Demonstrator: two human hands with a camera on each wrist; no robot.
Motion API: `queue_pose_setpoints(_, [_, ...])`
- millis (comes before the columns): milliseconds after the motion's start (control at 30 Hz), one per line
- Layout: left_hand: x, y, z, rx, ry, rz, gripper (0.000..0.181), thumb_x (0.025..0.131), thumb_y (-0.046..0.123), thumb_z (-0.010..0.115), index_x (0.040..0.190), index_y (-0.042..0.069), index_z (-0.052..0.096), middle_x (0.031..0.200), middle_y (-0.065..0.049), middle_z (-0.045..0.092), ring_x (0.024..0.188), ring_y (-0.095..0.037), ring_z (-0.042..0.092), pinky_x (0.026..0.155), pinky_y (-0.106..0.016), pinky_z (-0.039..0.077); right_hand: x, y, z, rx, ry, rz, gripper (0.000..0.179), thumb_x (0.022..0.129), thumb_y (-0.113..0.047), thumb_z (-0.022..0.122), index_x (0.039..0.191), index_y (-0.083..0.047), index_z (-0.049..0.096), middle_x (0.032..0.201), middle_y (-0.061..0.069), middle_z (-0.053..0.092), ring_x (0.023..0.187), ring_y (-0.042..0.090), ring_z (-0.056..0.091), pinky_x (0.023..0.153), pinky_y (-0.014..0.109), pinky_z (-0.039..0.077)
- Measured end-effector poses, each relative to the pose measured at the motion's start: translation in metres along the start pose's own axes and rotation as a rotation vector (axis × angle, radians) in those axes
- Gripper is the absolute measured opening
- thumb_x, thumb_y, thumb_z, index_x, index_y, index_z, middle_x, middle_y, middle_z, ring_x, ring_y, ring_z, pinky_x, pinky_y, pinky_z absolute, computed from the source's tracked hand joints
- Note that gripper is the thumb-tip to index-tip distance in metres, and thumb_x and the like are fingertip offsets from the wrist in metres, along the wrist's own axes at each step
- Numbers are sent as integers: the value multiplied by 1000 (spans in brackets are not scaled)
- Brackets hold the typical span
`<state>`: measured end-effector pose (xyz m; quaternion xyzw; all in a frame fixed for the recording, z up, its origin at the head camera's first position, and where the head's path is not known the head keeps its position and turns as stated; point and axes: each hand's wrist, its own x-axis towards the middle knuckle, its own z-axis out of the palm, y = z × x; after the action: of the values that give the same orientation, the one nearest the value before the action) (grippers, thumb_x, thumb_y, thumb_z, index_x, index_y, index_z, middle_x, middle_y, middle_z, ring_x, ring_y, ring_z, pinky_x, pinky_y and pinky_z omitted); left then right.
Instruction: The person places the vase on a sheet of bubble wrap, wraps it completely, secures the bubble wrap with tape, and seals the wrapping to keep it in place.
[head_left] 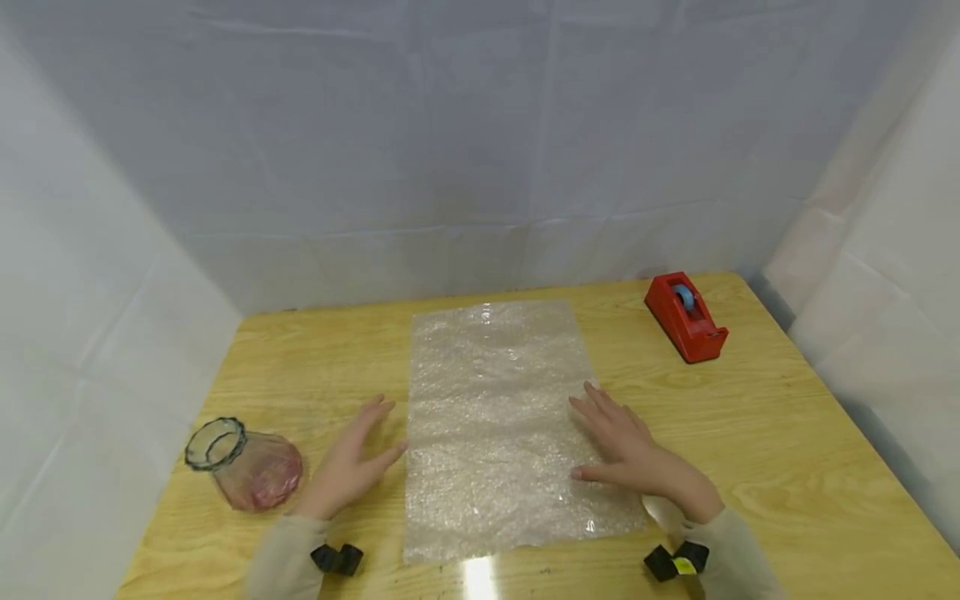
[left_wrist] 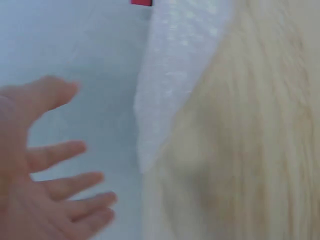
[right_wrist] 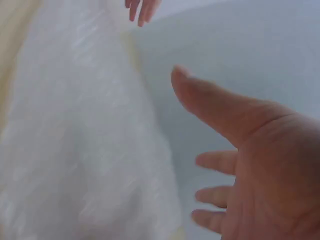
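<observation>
A sheet of clear bubble wrap point(head_left: 495, 425) lies flat on the wooden table in the head view. My left hand point(head_left: 352, 462) is just off its left edge, fingers spread and holding nothing. Over the sheet's right edge is my right hand point(head_left: 633, 454), its fingers also spread with nothing in them. To the left of my left hand, a glass vase point(head_left: 262, 471) with a wavy dark rim and pink base lies on its side. Both wrist views show the palms bare, the left hand point(left_wrist: 55, 175) and the right hand point(right_wrist: 270, 165) apart from the bubble wrap point(right_wrist: 90, 130).
A red tape dispenser point(head_left: 686, 317) with a blue-cored roll stands at the back right of the table point(head_left: 795, 467). White cloth point(head_left: 480, 150) hangs behind the table and along both sides. Something pale and round point(head_left: 663, 510) shows partly beneath my right wrist.
</observation>
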<state>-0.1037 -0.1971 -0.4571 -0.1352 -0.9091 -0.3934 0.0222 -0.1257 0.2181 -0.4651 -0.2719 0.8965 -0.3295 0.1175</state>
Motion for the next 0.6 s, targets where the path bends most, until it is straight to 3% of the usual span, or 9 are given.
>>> queue_pose_setpoints(100, [-9, 6, -12, 31, 183, 111, 52, 90, 11, 71, 138, 0, 51, 150, -24, 40, 136, -44, 38, 108, -58, 34, -2, -13, -7, 134, 39, 11, 85, 90, -43, 70, 156, -10, 27, 162, 22, 11, 146, 46, 13, 108, 72, 17])
queue_pose_setpoints(200, [-16, 12, -22, 99, 406, 297, 41, 93, 16, 67, 129, -1, 58, 144, -21, 48, 128, -39, 48, 108, -35, 39, -3, -26, -10, 220, 88, 18, 81, 92, -40, 69, 156, -13, 26, 161, 19, 20, 145, 44, 22, 109, 67, 24])
queue_pose_setpoints(267, [-19, 17, -27, 171, 585, 441, 39, 94, 22, 63, 122, -6, 62, 138, -26, 51, 109, -29, 59, 88, -20, 47, -2, -35, -9, 267, 138, 3, 79, 92, -36, 70, 156, -13, 28, 159, 17, 28, 143, 41, 29, 109, 63, 29])
queue_pose_setpoints(333, [-20, 22, -31, 221, 786, 539, 43, 94, 27, 60, 117, -9, 61, 132, -31, 51, 108, -32, 56, 94, -24, 44, 2, -42, -4, 310, 187, -25, 77, 92, -31, 71, 154, -12, 30, 157, 13, 34, 140, 37, 36, 109, 59, 32])
queue_pose_setpoints(367, [-21, 25, -32, 246, 887, 555, 44, 93, 27, 60, 117, -10, 59, 131, -33, 49, 110, -33, 54, 97, -29, 42, 4, -45, -1, 337, 210, -38, 75, 92, -28, 72, 154, -12, 31, 156, 11, 36, 140, 35, 38, 109, 56, 33])
queue_pose_setpoints(433, [-23, 29, -36, 264, 1070, 525, 49, 88, 28, 62, 117, -10, 55, 134, -33, 44, 118, -35, 46, 103, -42, 36, 9, -51, 8, 394, 248, -69, 73, 92, -22, 72, 153, -13, 33, 155, 8, 37, 139, 31, 39, 110, 53, 34])
queue_pose_setpoints(500, [-24, 30, -40, 220, 1199, 446, 58, 79, 28, 68, 119, -10, 49, 141, -30, 36, 134, -45, 28, 114, -56, 17, 15, -57, 20, 449, 282, -97, 72, 92, -18, 72, 152, -12, 33, 154, 7, 38, 139, 29, 40, 110, 51, 34])
queue_pose_setpoints(600, [-30, 23, -48, 149, 1252, 280, 72, 71, 25, 72, 127, -8, 42, 151, -22, 22, 140, -37, 17, 116, -49, 12, 24, -62, 38, 507, 317, -124, 72, 91, -18, 73, 152, -14, 33, 153, 4, 39, 139, 28, 41, 110, 50, 34])
